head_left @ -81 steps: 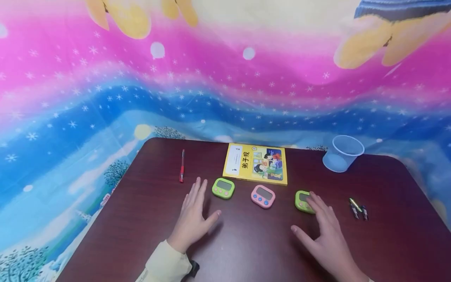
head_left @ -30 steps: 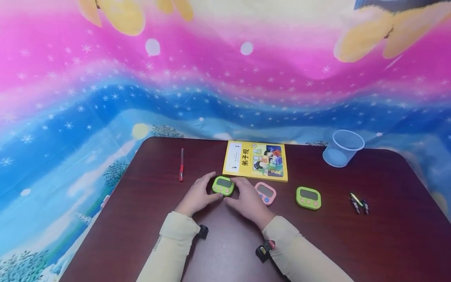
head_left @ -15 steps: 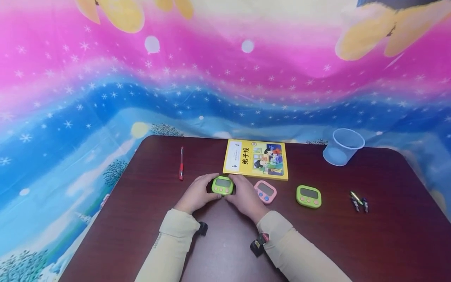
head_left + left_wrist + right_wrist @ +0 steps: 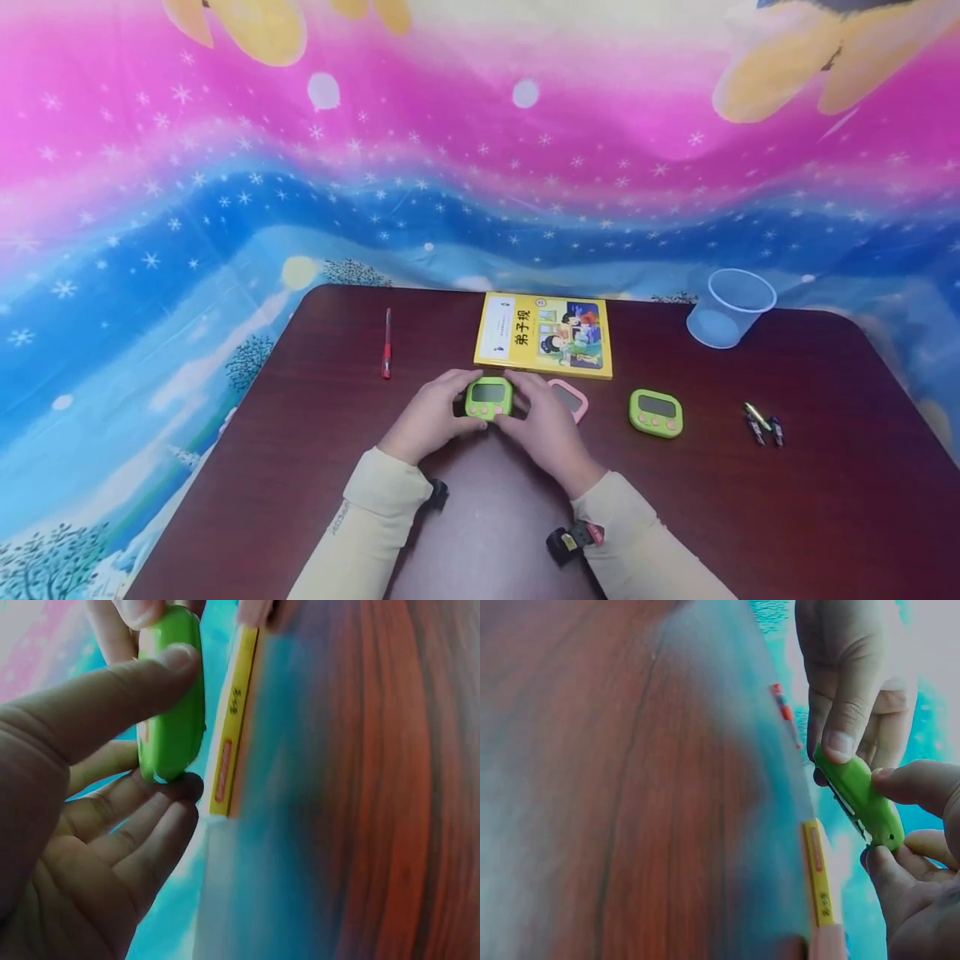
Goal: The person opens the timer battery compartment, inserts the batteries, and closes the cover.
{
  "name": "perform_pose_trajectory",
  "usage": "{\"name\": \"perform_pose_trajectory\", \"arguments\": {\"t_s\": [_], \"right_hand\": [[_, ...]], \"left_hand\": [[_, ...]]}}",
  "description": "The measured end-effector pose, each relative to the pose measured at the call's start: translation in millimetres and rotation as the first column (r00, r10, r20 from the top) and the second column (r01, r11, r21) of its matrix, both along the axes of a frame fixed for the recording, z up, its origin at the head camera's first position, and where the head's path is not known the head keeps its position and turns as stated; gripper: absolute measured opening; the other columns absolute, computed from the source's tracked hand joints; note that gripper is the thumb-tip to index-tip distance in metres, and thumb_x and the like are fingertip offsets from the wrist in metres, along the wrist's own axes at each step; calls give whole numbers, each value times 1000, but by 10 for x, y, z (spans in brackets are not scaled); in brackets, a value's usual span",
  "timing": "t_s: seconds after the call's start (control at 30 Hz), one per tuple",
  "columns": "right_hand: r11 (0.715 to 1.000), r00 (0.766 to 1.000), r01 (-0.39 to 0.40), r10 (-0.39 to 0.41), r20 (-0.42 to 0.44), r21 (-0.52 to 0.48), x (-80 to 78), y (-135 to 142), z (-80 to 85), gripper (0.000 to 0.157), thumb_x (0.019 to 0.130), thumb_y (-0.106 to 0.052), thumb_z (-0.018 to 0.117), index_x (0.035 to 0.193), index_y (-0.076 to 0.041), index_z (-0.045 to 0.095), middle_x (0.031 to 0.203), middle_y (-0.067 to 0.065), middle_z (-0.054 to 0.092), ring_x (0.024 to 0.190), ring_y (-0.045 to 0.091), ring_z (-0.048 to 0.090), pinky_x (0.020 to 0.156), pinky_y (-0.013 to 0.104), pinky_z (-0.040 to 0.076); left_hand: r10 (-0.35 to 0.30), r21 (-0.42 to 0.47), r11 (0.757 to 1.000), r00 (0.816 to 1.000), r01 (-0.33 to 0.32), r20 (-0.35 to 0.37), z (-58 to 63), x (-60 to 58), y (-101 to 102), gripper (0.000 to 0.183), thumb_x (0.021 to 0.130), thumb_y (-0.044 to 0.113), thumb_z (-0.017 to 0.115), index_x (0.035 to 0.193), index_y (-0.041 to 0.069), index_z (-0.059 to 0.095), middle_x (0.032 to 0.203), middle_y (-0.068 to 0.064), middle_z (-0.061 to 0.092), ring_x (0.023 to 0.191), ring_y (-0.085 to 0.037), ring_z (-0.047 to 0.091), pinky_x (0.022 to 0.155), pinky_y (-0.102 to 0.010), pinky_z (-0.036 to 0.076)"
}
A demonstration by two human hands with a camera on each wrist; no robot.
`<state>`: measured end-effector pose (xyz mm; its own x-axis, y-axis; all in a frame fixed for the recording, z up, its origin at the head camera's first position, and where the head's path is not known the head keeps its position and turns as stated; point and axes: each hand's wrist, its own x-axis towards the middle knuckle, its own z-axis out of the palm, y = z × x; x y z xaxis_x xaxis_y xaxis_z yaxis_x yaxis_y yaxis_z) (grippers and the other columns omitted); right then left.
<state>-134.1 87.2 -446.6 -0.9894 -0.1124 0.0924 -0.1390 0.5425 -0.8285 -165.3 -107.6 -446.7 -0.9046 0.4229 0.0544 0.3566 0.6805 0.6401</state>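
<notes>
My left hand (image 4: pixel 432 417) and right hand (image 4: pixel 546 425) pinch a green timer (image 4: pixel 489 398) between thumbs and fingers, one at each side, holding it clear of the counter (image 4: pixel 300 467), screen facing me. Just right, the pink timer (image 4: pixel 576 403) lies partly hidden behind my right hand. Farther right lies a second green timer (image 4: pixel 656 413), then a few small cylinders (image 4: pixel 763 425). On the far side, a yellow book (image 4: pixel 543 335) lies flat, a red pen (image 4: pixel 387 343) to its left, a clear cup (image 4: pixel 729 308) to its right.

The yellow book's cover (image 4: pixel 543 336) reads "弟子规" in black.
</notes>
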Motion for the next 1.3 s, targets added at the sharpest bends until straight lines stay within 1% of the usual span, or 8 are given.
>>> {"name": "perform_pose_trajectory", "arguments": {"t_s": [0.13,0.27,0.47,0.6,0.77,0.9,1.07,1.3], "right_hand": [[995,1000,-12,11,-13,-96,117,141,54,68,81,-8,84,142,-4,55,141,11,56,118,25,64,94,28,54],[978,997,-54,44,-57,-200,246,294,93,65,79,-4,85,138,-4,59,133,8,58,116,23,64,95,29,54],[949,981,-125,76,-176,-288,425,446,118,63,77,1,86,135,-8,62,132,8,55,131,22,50,100,32,52],[940,974,-148,83,-211,-309,533,512,135,67,78,0,85,138,-8,59,140,7,56,131,20,54,102,31,50],[928,981,-134,75,-177,-348,699,552,140,72,78,-4,86,142,-14,56,141,4,59,122,18,62,101,25,49],[910,975,-140,58,-214,-390,801,547,172,77,74,2,87,143,-12,54,137,10,62,118,14,64,100,25,51],[881,957,-156,22,-291,-446,887,560,295,80,68,16,84,141,0,53,136,10,62,119,13,63,101,26,50],[839,930,-251,70,-361,-483,937,633,469,84,66,23,81,142,7,49,147,18,52,133,23,53,109,28,43]], "left_hand": [[-33,52,998,999,34,-4,51,63,52,75,78,25,89,144,12,56,137,-1,59,117,-17,61,98,-34,54],[-86,163,984,995,78,48,103,134,92,73,77,22,90,141,10,57,134,1,59,113,-17,65,97,-34,55],[-166,299,945,983,136,78,182,249,132,71,76,19,90,139,9,59,132,5,60,112,-17,66,97,-31,55],[-197,365,916,979,163,56,214,323,163,70,76,22,90,138,11,59,132,6,60,114,-14,65,97,-29,54],[-222,459,871,974,178,44,265,425,212,70,76,23,90,138,10,59,133,5,60,115,-13,65,98,-27,53],[-262,544,812,965,210,18,333,521,276,69,77,16,88,138,5,58,134,-1,60,117,-17,64,100,-29,53],[-299,661,717,954,223,3,406,639,389,67,77,5,87,137,5,58,134,-6,60,119,-21,62,100,-33,53],[-354,771,590,935,239,-18,470,747,546,70,75,-10,83,138,0,55,137,-14,57,125,-25,58,101,-40,52]]}}
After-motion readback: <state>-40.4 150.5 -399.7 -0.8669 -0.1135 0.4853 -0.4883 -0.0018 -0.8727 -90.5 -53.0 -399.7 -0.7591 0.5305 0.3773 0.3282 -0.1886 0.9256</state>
